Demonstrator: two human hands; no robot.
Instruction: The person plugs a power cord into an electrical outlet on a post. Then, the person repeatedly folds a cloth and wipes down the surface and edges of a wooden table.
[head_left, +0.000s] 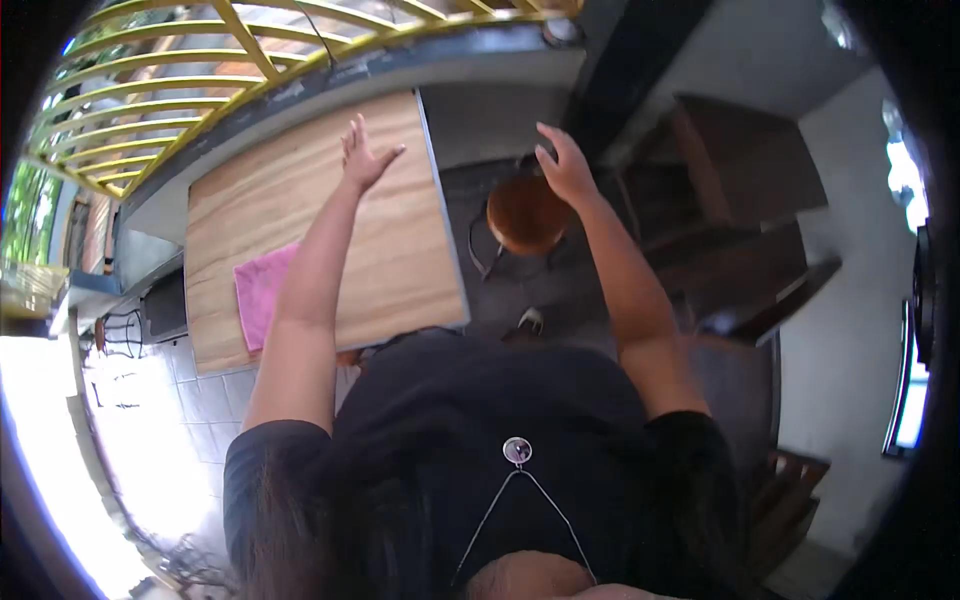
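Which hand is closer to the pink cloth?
Left. The left hand is up over the table, beyond the pink cloth; the right hand is off to the right, farther away.

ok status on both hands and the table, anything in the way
Left hand open, empty, seen against wooden table. Right hand open, empty, near round stool in this view. Pink cloth on table, partly hidden by left forearm.
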